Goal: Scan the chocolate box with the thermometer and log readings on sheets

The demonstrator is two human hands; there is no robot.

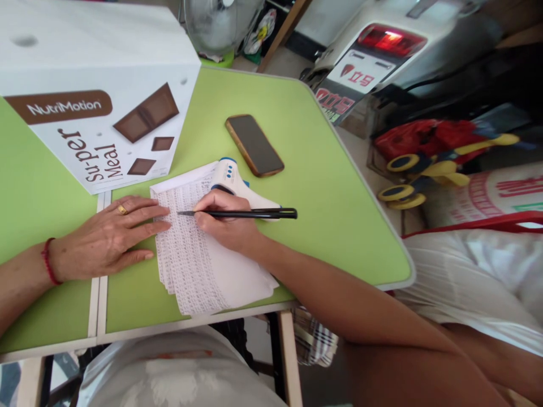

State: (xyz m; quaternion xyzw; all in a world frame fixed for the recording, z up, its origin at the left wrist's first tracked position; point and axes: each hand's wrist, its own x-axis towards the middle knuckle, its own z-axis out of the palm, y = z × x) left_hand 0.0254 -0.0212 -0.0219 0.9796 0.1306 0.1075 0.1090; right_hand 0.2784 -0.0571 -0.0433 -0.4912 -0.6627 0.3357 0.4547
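Note:
My left hand, with a gold ring and a red cord bracelet, lies flat, fingers apart, its fingertips on the left edge of the papers. The sheets of paper are stacked unevenly and covered with rows of small handwriting, partly blank at the right. My right hand is closed around a black pen, whose tip points left onto the writing. Just beyond that hand, a white and blue thermometer gun lies on the sheets and is partly hidden by the fingers.
A smartphone lies farther back on the green table. At the left stands a white NutriMotion box. Beyond the table are a fan and a white scooter. A person in white clothing is at the right.

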